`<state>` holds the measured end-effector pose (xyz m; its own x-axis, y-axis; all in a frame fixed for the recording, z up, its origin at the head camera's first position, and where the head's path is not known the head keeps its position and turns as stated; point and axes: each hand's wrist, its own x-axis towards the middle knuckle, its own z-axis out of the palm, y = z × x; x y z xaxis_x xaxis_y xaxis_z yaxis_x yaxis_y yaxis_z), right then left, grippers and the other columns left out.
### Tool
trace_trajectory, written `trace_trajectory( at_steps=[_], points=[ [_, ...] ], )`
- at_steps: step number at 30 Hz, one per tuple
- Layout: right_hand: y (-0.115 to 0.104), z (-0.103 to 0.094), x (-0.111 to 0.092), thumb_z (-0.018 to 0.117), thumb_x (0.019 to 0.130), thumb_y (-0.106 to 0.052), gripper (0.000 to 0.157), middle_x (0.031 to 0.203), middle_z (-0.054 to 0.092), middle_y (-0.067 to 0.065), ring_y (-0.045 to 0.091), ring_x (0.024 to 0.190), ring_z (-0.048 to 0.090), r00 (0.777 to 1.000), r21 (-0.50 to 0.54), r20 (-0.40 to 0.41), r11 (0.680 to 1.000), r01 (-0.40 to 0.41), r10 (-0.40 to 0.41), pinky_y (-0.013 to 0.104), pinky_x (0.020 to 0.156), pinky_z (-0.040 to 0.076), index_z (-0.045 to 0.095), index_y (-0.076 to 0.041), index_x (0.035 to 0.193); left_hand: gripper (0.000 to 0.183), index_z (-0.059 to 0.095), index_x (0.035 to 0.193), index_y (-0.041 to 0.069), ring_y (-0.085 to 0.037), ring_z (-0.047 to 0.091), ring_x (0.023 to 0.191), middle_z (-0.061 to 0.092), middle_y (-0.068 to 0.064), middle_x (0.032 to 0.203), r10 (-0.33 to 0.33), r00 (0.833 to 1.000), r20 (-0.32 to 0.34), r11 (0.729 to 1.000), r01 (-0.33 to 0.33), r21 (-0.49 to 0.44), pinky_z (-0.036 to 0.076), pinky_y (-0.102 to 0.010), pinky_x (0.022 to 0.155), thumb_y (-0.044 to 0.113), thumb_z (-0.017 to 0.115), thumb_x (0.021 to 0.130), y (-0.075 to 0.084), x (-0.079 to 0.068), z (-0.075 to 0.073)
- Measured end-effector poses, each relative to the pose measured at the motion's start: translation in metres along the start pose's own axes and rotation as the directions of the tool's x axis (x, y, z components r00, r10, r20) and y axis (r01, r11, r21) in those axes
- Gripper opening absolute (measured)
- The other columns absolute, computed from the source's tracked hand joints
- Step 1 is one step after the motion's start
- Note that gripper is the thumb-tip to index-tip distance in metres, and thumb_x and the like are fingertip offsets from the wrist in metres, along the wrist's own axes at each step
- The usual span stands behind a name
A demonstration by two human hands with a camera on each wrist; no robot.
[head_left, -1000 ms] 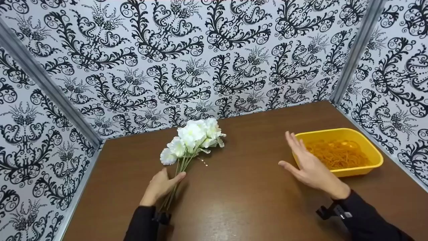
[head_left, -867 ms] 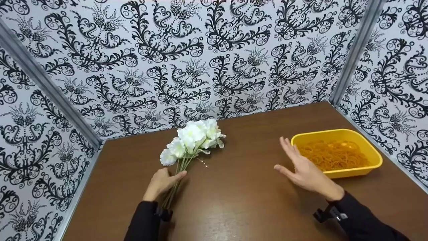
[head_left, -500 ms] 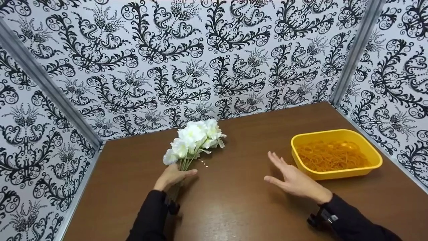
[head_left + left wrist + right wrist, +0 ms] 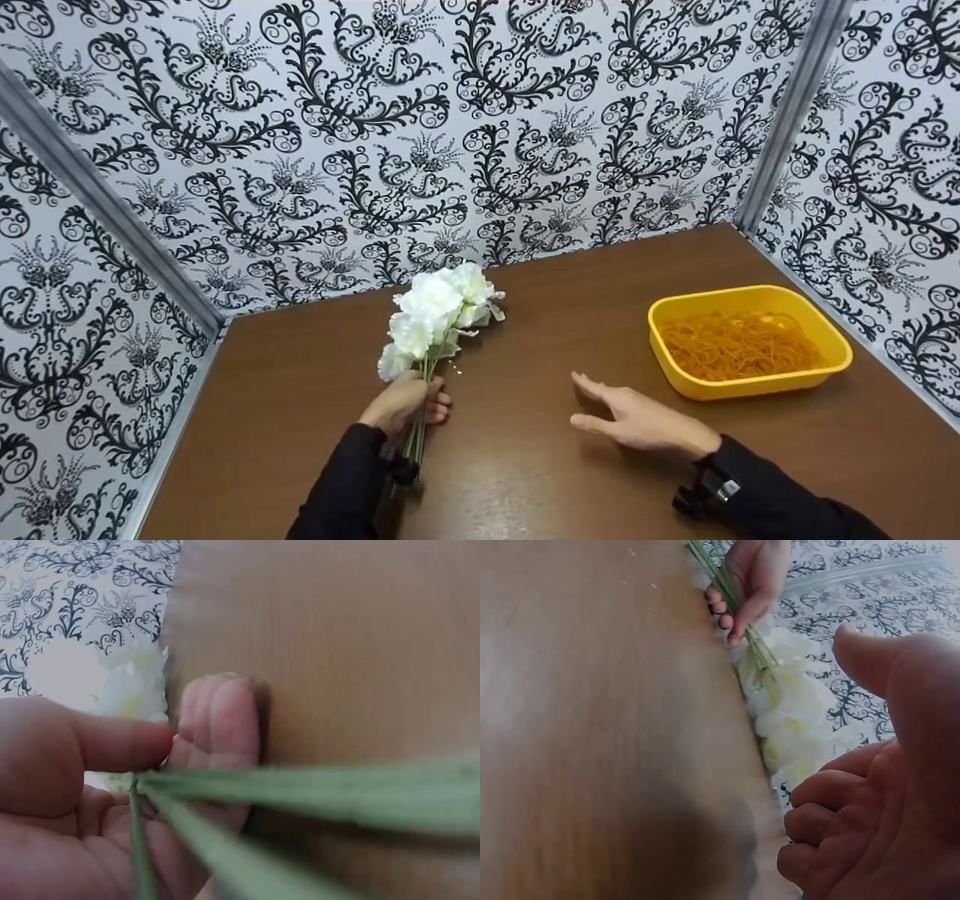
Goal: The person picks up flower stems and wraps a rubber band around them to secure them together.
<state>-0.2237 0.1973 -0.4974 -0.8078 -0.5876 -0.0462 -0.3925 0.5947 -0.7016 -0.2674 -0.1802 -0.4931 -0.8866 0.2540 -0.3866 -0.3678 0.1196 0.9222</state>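
Note:
My left hand point(image 4: 409, 401) grips a bunch of white artificial flowers point(image 4: 431, 307) by the green stems point(image 4: 315, 795), just below the blooms. In the left wrist view the thumb and curled fingers point(image 4: 232, 716) close round the stems, which fan out past the palm. The blooms point toward the back wall. My right hand point(image 4: 637, 420) is held over the table to the right of the bouquet, thumb apart from the fingers, holding nothing. The right wrist view shows its palm and loosely bent fingers point(image 4: 814, 821), with the bouquet beyond.
A yellow tub point(image 4: 750, 386) holding a tangle of orange-brown rubber bands or strands point(image 4: 742, 345) stands at the right of the brown table point(image 4: 525, 465). Tiny white bits point(image 4: 456, 367) lie near the blooms. Patterned walls point(image 4: 480, 135) enclose the back and sides.
My left hand has slid up and right along the stems and curled its fingers round them, turning the bunch slightly more upright. My right hand has moved left and nearer, away from the tub.

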Motion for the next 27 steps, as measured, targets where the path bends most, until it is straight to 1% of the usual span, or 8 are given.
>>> trace_trajectory(
  at_steps=[5,9,12,17,20,22,24,27],
  points=[
    [-0.002,0.004,0.003,0.052,0.104,-0.050,0.074,0.160,0.032,0.017,0.032,0.146,0.034,0.999,0.021,0.033,0.999,0.024,-0.025,0.056,0.117,0.027,0.031,-0.002,0.157,0.011,0.045,0.100,0.003,-0.011,0.045,0.061,0.048,-0.003,0.077,0.030,0.999,0.012,0.982,-0.027,-0.189,0.040,-0.021,0.054,0.006,0.037,0.108,-0.004,0.003,0.011],
    [-0.012,0.009,0.009,0.050,0.105,-0.047,0.070,0.156,0.041,0.018,0.029,0.143,0.040,0.996,0.102,0.074,0.994,0.040,-0.048,0.053,0.116,0.032,0.034,0.000,0.155,0.009,0.040,0.102,0.006,-0.011,0.037,0.063,0.041,-0.003,0.079,0.084,0.995,-0.045,0.915,-0.095,-0.393,0.032,-0.019,0.053,0.006,0.035,0.109,-0.001,0.005,0.029],
    [-0.023,0.014,0.015,0.048,0.107,-0.043,0.064,0.150,0.049,0.018,0.029,0.137,0.048,0.993,0.186,0.102,0.982,0.044,-0.064,0.050,0.113,0.038,0.040,0.002,0.151,0.006,0.036,0.105,0.008,-0.011,0.033,0.064,0.038,-0.003,0.080,0.150,0.984,-0.099,0.812,-0.180,-0.555,0.028,-0.019,0.053,0.007,0.032,0.109,0.006,0.006,0.046],
    [-0.041,0.025,0.024,0.045,0.109,-0.039,0.048,0.131,0.065,0.009,0.023,0.122,0.059,0.991,0.258,0.098,0.964,0.062,-0.090,0.040,0.102,0.049,0.059,-0.003,0.137,0.005,0.034,0.108,0.012,-0.012,0.033,0.067,0.038,-0.001,0.080,0.275,0.949,-0.157,0.577,-0.293,-0.763,0.029,-0.020,0.055,0.011,0.030,0.111,0.015,0.006,0.077],
    [-0.050,0.032,0.027,0.044,0.110,-0.036,0.044,0.122,0.068,0.013,0.027,0.113,0.065,0.987,0.405,0.126,0.914,0.037,-0.096,0.040,0.095,0.054,0.063,-0.001,0.129,0.006,0.036,0.108,0.013,-0.013,0.036,0.068,0.039,-0.001,0.081,0.351,0.913,-0.208,0.443,-0.357,-0.822,0.031,-0.021,0.057,0.012,0.030,0.111,0.015,0.005,0.094],
    [-0.055,0.036,0.028,0.044,0.110,-0.035,0.043,0.117,0.068,0.017,0.032,0.105,0.068,0.986,0.507,0.147,0.862,-0.005,-0.080,0.042,0.089,0.058,0.062,0.001,0.125,0.008,0.037,0.108,0.014,-0.014,0.037,0.070,0.040,-0.002,0.082,0.394,0.888,-0.237,0.382,-0.393,-0.836,0.033,-0.022,0.059,0.011,0.030,0.111,0.012,0.004,0.103],
    [-0.059,0.038,0.027,0.044,0.110,-0.036,0.045,0.115,0.069,0.021,0.035,0.099,0.071,0.986,0.577,0.158,0.815,-0.045,-0.058,0.046,0.084,0.059,0.059,0.004,0.123,0.008,0.037,0.108,0.014,-0.015,0.038,0.070,0.040,-0.002,0.083,0.412,0.873,-0.260,0.341,-0.413,-0.845,0.034,-0.023,0.060,0.011,0.030,0.111,0.010,0.003,0.112],
    [-0.062,0.040,0.026,0.045,0.109,-0.038,0.046,0.103,0.071,0.019,0.030,0.081,0.072,0.990,0.590,0.144,0.804,-0.078,-0.010,0.043,0.072,0.061,0.059,0.005,0.117,0.010,0.037,0.109,0.014,-0.015,0.039,0.071,0.039,-0.003,0.084,0.418,0.863,-0.283,0.309,-0.428,-0.849,0.034,-0.023,0.061,0.011,0.028,0.111,0.006,0.001,0.120]
  ],
)
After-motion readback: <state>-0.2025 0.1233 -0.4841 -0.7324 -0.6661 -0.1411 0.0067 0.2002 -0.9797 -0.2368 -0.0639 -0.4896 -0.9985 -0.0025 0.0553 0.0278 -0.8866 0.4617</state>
